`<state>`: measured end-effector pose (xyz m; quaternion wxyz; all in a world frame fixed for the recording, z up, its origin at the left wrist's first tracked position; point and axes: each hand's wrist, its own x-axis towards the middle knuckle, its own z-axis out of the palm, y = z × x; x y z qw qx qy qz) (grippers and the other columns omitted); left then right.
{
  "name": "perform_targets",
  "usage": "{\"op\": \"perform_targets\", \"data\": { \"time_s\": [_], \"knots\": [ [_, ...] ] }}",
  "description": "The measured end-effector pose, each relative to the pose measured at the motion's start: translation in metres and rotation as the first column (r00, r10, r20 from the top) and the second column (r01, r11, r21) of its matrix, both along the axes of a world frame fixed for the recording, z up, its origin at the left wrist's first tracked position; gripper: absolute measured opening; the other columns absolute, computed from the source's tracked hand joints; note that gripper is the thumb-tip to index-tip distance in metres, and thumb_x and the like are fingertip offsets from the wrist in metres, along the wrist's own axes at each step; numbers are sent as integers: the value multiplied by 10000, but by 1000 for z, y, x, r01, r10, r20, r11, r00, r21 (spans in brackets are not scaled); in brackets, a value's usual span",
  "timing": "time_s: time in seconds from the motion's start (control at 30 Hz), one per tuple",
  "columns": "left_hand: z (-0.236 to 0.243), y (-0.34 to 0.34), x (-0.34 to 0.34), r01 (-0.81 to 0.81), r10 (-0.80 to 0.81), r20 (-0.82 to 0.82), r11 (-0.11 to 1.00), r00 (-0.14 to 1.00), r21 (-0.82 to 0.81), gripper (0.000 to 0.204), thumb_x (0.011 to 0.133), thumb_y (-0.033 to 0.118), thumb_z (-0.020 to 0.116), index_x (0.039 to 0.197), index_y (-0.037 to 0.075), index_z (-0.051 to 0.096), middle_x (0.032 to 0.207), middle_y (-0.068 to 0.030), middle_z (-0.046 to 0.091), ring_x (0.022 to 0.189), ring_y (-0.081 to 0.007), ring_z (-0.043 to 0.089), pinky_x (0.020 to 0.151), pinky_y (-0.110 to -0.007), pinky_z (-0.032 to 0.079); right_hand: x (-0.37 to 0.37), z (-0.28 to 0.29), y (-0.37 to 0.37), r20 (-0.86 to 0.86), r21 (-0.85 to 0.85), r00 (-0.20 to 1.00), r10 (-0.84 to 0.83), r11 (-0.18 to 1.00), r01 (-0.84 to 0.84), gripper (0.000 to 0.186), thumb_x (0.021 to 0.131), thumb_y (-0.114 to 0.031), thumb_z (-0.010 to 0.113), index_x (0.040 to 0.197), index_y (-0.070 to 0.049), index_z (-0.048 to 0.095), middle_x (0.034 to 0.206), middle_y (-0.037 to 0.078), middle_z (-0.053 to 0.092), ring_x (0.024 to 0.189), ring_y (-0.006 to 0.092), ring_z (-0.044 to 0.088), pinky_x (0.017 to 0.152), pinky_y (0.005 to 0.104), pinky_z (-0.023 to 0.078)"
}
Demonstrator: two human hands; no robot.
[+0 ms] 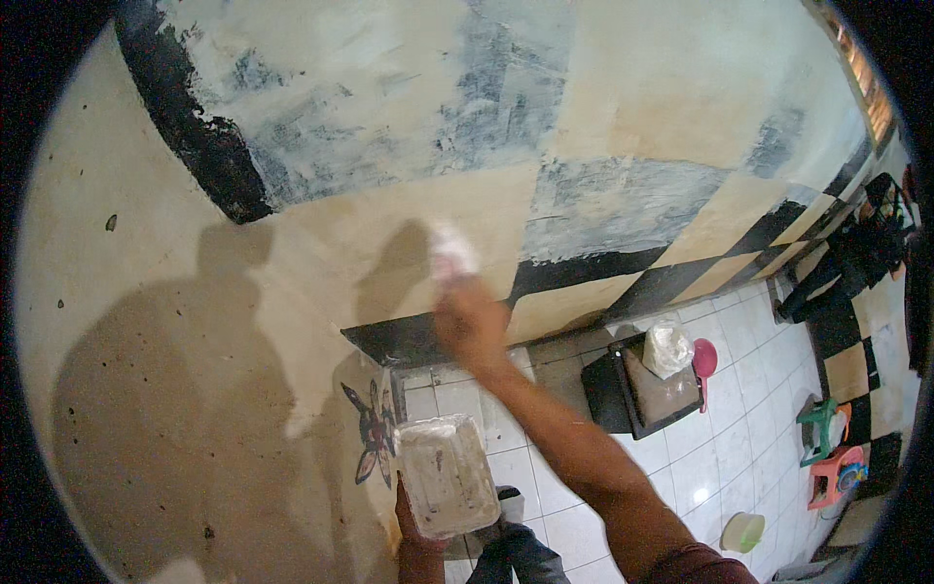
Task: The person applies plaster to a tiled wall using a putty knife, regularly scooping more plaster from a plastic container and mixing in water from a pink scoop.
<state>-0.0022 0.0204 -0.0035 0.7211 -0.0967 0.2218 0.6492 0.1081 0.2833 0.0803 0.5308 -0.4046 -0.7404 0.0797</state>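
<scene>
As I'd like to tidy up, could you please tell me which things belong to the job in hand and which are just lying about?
In use:
smeared tray, in the left hand
blurred whitish object, in the right hand
checkered wall

Apparently lying about:
pink dipper
green stool
coral stool
pale green basin
plastic bag and black box (possibly supplies)

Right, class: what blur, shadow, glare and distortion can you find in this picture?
Head view: the right hand and the pale object in it are smeared, probably by motion; dark shadows fall on the wall; a glare spot whitens the floor; the upper-left black stripe bows.
</scene>
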Motion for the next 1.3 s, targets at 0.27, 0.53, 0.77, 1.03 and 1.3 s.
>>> {"op": "perform_targets", "data": {
  "time_s": [0.27,0.53,0.77,1.03,1.3],
  "knots": [
    [-9,3,8,-5,11,-74,997,997,80,539,963,474,417,1362,115,461,1314,-107,541,1167,-343,540,970,-563,443,130,-41,91,-190,66,816,-547,822,566,49,797,-47,650,774,-28,610,759,119,591,710,292,586,654,370,470],
    [-12,1,-11,-35,23,-167,997,986,-72,525,960,458,441,1354,112,469,1308,-106,547,1160,-335,545,955,-561,456,-54,9,6,163,80,979,119,988,-133,180,727,-145,663,888,-85,611,965,116,587,868,311,571,704,417,472],
    [-10,5,-5,-77,71,-90,995,993,-57,531,961,476,446,1356,122,468,1298,-106,554,1154,-326,551,944,-559,466,10,33,67,331,500,921,-207,866,15,173,698,-207,646,862,-158,620,961,40,572,910,263,550,725,413,432],
    [-39,0,-13,-45,45,-3,997,999,58,542,960,486,441,1364,126,460,1321,-87,535,1178,-315,530,971,-549,447,78,-170,20,525,70,851,17,996,-63,176,789,-131,629,945,-50,639,1069,114,584,1050,351,542,989,476,411],
    [-50,13,-8,-69,73,-75,997,995,46,535,954,475,455,1352,118,468,1302,-87,540,1172,-302,526,994,-480,441,100,-108,-136,-785,-616,332,-523,720,-320,232,837,-64,633,1049,-54,539,922,90,600,833,209,588,714,357,515]
  ]
}}
